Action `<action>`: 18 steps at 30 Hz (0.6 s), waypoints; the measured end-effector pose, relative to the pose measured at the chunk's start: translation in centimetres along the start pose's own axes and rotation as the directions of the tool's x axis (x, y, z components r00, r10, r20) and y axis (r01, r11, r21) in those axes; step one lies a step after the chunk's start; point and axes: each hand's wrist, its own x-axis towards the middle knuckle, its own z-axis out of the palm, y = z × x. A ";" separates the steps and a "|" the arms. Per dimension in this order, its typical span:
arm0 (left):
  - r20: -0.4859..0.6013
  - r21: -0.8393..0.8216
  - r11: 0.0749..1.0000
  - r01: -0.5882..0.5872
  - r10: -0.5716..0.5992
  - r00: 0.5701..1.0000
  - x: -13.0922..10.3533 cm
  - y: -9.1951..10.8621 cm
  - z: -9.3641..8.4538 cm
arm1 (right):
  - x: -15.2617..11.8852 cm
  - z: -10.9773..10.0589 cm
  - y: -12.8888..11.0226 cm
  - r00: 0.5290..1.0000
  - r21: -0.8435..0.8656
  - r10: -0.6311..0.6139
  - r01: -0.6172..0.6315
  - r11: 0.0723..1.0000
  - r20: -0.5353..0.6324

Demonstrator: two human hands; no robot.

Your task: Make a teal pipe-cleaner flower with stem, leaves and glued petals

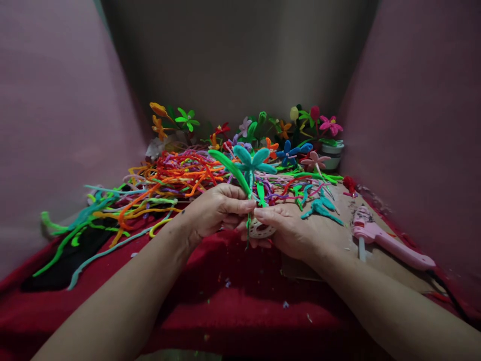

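Observation:
In the middle of the head view my left hand [225, 206] pinches the stem of a teal pipe-cleaner flower [251, 159], which stands upright with its petals spread. A long green pipe-cleaner leaf [232, 168] slants up to the left from the same stem, just above my fingers. My right hand [287, 228] is closed around a white spool [262, 230] with holes around its face, held against the stem. Its thumb nearly meets my left thumb at the stem. What is wound on the spool is hard to make out.
Loose pipe cleaners [180, 173] in many colours heap across the red cloth [225, 311]. On the right, a pink glue gun [391, 245] and teal pipe-cleaner pieces [321, 208] lie on cardboard [338, 240]. Finished flowers and a small white pot [332, 154] stand behind.

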 end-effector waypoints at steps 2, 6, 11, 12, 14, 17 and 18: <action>0.050 -0.055 0.998 0.011 -0.008 0.999 0.1 -0.1 -0.3 | -0.1 0.1 -0.1 1.000 0.013 0.021 -0.021 1.000 0.022; 0.099 -0.084 0.996 -0.014 0.022 0.995 0.2 -0.5 -0.8 | -0.3 0.4 -0.2 0.999 0.045 0.029 -0.031 0.999 0.032; 0.082 -0.052 0.998 -0.043 0.047 0.995 0.2 -0.5 -0.4 | -0.2 0.5 0.1 0.999 0.079 0.037 -0.035 0.996 -0.032; 0.058 -0.051 0.997 -0.058 0.061 0.996 0.2 -0.4 -0.2 | -0.2 0.4 0.1 0.997 0.079 0.019 -0.013 0.997 -0.071; -0.005 -0.045 0.996 -0.073 0.073 0.997 0.3 -0.4 0.1 | 0.0 0.4 0.1 0.990 0.057 -0.022 0.030 0.998 -0.136; -0.099 0.005 0.999 -0.046 0.046 0.994 0.7 -0.5 0.3 | 0.2 0.5 -0.2 0.981 -0.016 -0.071 0.070 0.997 -0.178; -0.128 0.034 0.998 -0.044 0.048 0.991 0.8 -0.6 0.3 | 0.2 0.5 -0.3 0.978 -0.038 -0.083 0.077 0.996 -0.193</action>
